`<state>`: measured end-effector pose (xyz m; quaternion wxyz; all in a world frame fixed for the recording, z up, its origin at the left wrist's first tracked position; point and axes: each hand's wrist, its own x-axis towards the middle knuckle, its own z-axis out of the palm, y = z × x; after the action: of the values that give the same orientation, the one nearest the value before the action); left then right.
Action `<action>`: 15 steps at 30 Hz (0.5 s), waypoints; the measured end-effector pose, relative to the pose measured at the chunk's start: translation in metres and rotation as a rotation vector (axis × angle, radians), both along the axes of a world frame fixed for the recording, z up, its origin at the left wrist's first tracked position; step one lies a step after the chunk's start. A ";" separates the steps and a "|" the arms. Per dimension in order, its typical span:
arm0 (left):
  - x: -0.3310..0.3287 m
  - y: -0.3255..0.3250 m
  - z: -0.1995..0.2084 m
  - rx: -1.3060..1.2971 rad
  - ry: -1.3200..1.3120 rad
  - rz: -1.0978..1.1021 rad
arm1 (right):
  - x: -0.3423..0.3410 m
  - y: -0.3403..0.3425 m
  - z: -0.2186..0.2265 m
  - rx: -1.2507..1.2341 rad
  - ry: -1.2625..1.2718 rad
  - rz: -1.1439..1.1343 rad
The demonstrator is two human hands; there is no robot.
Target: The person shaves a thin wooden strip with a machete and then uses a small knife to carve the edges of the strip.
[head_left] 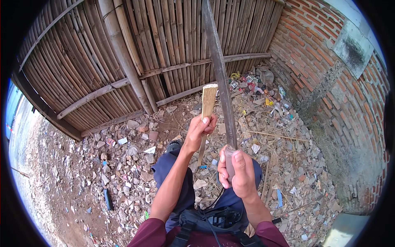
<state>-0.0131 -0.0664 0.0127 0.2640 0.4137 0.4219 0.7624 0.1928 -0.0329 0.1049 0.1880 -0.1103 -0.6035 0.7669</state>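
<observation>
My left hand (pixel 201 131) is closed around a pale, rough-topped stick of split wood (pixel 209 101). The stick stands almost upright, and its lower part runs down below my fist between my knees. In my right hand (pixel 238 171) is the handle of a machete (pixel 224 90), its long dark blade pointing up and slightly left. The fingers wrap the handle with the thumb lying along it. In the picture the blade passes just right of the stick's top; whether they touch, I cannot tell.
A bamboo slat wall (pixel 173 37) rises ahead. On the right stands a brick wall (pixel 329 61). Stones and litter cover the ground (pixel 127 164), with a heap of plastic rubbish (pixel 251 84) in the far corner. My bent knees and a dark waist bag (pixel 210 220) are close below my hands.
</observation>
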 end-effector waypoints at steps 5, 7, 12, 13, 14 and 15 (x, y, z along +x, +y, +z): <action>-0.001 0.002 -0.003 -0.010 0.007 -0.007 | 0.001 0.004 -0.003 0.005 0.005 0.006; 0.002 0.003 -0.001 -0.017 -0.009 0.011 | 0.001 0.004 -0.003 0.019 0.003 0.007; 0.003 0.004 -0.001 -0.018 0.014 0.019 | -0.001 0.004 0.002 0.057 0.001 0.000; 0.002 0.004 -0.002 -0.017 0.016 0.020 | -0.001 0.003 0.001 0.054 0.000 0.002; 0.002 0.005 -0.002 -0.015 0.016 0.020 | -0.002 0.004 0.002 0.050 -0.003 0.001; 0.001 0.005 -0.003 -0.035 0.019 0.014 | -0.002 0.004 0.003 0.045 -0.006 -0.001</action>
<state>-0.0120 -0.0611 0.0101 0.2618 0.4132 0.4407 0.7526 0.1910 -0.0292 0.1078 0.1890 -0.1084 -0.6211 0.7528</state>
